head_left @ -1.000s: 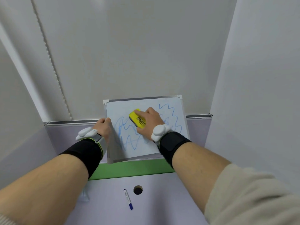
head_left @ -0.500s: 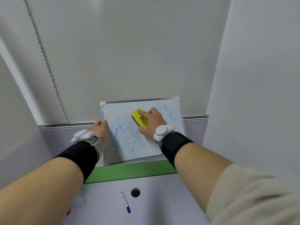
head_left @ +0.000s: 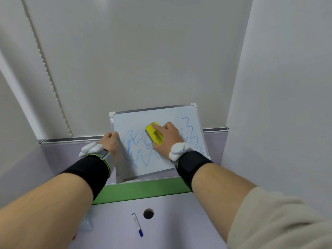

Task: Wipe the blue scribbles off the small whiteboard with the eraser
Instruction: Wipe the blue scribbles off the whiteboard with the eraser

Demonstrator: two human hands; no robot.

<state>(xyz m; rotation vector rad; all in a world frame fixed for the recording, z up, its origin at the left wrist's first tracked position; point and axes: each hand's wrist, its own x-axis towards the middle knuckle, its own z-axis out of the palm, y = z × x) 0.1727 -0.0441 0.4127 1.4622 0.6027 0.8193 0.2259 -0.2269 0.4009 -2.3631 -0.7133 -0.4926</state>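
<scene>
A small whiteboard [head_left: 136, 121] with a silver frame leans tilted against the back wall of the desk. Blue scribbles [head_left: 138, 155] cover its lower left and middle, and a wavy blue line [head_left: 193, 133] runs down its right side. My right hand [head_left: 168, 139] presses a yellow eraser [head_left: 154, 133] flat on the board's centre. My left hand [head_left: 111, 142] grips the board's left edge, thumb on the face. Both wrists wear black bands with white trackers.
A white marker with a blue cap [head_left: 137, 224] lies on the pale desk near a round cable hole [head_left: 148, 213]. A green strip [head_left: 140, 190] runs below the board. White partition walls [head_left: 278, 105] close in at the right and back.
The eraser and my right hand have slid a little up and to the right across the board's centre. The blue line at the top right near the hand looks fainter. My left hand keeps its grip.
</scene>
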